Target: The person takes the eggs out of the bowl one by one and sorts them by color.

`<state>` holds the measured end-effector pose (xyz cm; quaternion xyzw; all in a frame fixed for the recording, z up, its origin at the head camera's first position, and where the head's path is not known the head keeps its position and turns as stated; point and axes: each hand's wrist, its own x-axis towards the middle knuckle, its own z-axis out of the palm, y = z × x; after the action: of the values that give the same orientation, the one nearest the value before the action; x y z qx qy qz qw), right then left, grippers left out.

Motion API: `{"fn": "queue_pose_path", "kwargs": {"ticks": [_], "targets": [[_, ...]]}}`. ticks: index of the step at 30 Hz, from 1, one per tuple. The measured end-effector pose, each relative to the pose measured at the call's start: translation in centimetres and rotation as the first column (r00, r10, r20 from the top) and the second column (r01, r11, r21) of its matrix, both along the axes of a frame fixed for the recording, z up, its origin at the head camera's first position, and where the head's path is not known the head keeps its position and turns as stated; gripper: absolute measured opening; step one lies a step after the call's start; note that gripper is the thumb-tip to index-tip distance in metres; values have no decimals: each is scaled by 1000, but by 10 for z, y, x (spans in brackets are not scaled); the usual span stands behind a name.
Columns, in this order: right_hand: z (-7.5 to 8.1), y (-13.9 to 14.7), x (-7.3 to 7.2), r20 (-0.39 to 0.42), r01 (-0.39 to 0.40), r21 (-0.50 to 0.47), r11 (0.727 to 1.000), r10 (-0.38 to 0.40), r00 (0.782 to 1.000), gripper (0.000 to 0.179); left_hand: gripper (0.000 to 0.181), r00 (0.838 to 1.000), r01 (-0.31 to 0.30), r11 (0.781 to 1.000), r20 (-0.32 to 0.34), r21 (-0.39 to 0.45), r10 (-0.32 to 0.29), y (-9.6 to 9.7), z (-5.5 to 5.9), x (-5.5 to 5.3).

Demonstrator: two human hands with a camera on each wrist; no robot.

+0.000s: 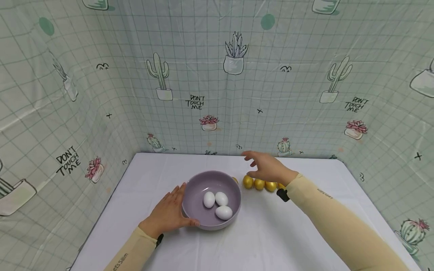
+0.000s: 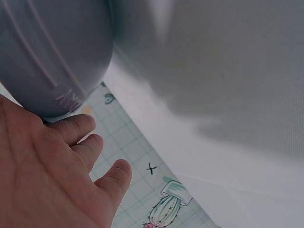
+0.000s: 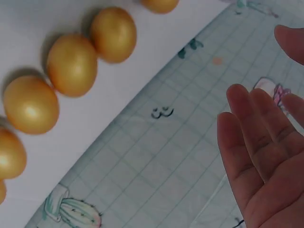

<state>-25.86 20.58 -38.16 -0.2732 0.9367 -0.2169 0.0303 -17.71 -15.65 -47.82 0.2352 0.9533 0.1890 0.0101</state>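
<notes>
A mauve bowl [image 1: 211, 177] stands on the table with three white eggs [image 1: 222, 199] inside. Against its left side rests my left hand [image 1: 169, 210], thumb along the near edge and fingers spread along the outer wall. The left wrist view shows the bowl's outer wall [image 2: 52, 52] beside the fingers of that hand. Several golden eggs [image 1: 259, 184] form a row to the right of the bowl. Above the row my right hand [image 1: 269, 167] hovers, fingers loosely extended, holding nothing. One golden egg [image 3: 114, 35] shows clearly in the right wrist view, apart from the hand.
A white cloth covers the table [image 1: 162, 169]. Behind and at both sides hangs a pale gridded curtain [image 1: 190, 75] printed with cacti, meeting the table at its back edge. The bowl's right rim partly hides one golden egg [image 1: 235, 180].
</notes>
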Motion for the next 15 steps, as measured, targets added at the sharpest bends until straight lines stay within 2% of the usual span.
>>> {"fn": "queue_pose_path", "kwargs": {"ticks": [7, 12, 15], "targets": [[-3, -44, 16, 22, -116, 33, 993, 116, 993, 62, 134, 1000, 6, 1000, 1, 3, -6, 0, 2, 1], [-14, -64, 25, 16, -219, 79, 973, 218, 976, 59, 133, 1000, 7, 1000, 7, 2, -7, 0, 3, 1], [-23, -72, 29, 35, -236, 125, 964, 233, 972, 58, 133, 1000, 8, 1000, 8, -2, -8, -1, 3, 2]]}}
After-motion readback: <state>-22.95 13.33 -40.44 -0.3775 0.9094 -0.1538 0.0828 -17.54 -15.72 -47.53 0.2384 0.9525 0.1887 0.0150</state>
